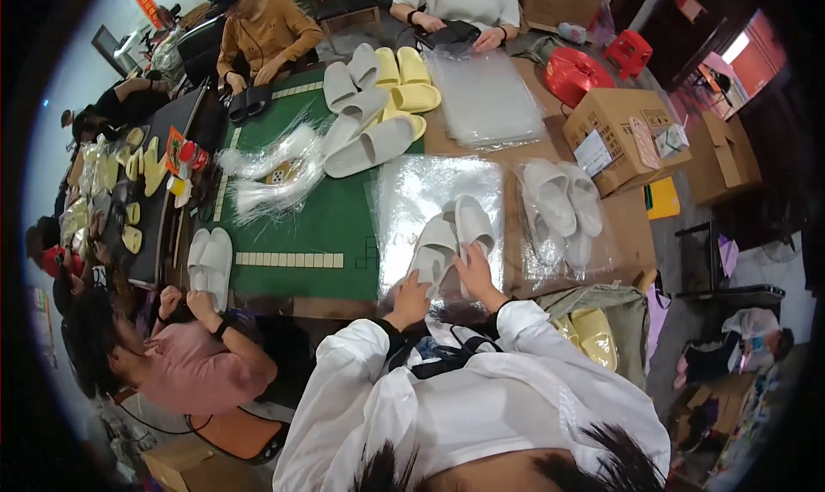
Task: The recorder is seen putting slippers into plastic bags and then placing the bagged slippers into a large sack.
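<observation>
Over the clear plastic sheets (438, 183) on the tabletop (634, 234), the left hand (409, 298) and right hand (478, 275) are both clamped on the near part of the pale slippers (436, 237); it seems wise to keep both soles level, edges aligned, pressure light

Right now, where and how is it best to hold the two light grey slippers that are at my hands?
Probably by the near ends of the light grey slippers, coming from your own side, one slipper per hand, pinching the outer edges. They are side by side, long and narrow, with those ends toward you, within reach of your left hand and right hand.
</observation>
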Available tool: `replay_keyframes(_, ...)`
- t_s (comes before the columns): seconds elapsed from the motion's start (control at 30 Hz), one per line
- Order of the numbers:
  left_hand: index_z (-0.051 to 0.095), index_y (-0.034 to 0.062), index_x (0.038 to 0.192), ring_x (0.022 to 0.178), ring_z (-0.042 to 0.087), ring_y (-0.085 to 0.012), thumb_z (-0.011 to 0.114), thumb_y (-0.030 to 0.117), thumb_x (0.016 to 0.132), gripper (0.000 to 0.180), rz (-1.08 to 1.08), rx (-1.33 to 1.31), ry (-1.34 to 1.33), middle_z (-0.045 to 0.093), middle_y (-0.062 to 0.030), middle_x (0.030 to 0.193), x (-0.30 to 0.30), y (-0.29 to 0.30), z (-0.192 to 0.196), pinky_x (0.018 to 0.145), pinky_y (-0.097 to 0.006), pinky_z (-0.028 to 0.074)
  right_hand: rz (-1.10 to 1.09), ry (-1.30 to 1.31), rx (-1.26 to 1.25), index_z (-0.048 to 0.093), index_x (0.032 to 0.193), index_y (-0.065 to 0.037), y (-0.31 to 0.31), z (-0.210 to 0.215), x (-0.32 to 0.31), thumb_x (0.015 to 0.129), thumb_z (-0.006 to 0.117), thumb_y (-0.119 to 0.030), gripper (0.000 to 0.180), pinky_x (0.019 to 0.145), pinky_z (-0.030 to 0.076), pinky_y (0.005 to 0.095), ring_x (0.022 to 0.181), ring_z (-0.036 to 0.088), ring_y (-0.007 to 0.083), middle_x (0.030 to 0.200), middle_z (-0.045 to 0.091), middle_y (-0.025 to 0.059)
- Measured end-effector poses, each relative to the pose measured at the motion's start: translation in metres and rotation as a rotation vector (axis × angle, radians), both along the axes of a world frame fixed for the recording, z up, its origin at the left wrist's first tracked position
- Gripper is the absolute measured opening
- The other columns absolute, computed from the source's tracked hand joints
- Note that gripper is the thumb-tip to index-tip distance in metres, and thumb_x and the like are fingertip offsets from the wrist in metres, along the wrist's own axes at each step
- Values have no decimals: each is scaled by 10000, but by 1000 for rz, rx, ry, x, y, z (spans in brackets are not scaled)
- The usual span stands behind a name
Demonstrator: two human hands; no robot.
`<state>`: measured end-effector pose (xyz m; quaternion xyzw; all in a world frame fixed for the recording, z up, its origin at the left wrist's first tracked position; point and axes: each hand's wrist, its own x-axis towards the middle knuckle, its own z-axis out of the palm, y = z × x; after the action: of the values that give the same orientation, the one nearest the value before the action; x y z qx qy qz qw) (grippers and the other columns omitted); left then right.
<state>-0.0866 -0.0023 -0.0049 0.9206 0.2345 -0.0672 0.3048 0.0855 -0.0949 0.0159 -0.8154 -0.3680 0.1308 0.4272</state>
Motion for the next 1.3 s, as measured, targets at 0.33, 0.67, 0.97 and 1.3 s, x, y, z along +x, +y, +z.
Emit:
replay_keyframes(0.33,387,-35,1159,1102,372,-431,548,1,632,552,299,-87,-298,409,-269,1147,-2,10,-24,912,-477,341,50,-63,-225,612,1066,-121,-24,-8,-15,764,587,-190,311,960,333,404,1137,385,436,1232,371,318)
replay_keyframes(0.67,485,-8,1139,1151,385,-410,508,-22,642,498,202,-333,-186,422,-272,1200,-28,20,-21,985,-431,311,7,139,-449,486,1199,-63,16,-10,-7,751,558,-321,523,971,318,434,1209,333,407,1304,320,284)
replay_keyframes(0.97,636,174,1033,1261,236,-400,511,183,764,297,-368,282,0,247,-178,1402,-31,21,-1,1010,-527,189,12,525,72,481,1186,24,-43,22,1,790,582,-123,434,888,389,278,1095,475,210,1248,447,148)
replay_keyframes(1.3,322,188,1353,1255,227,-413,480,531,743,718,-598,577,-97,284,-141,1385,10,30,2,966,-572,206,342,375,-153,515,1155,-24,-109,84,-17,769,542,-22,387,909,379,295,1062,489,193,1167,517,73)
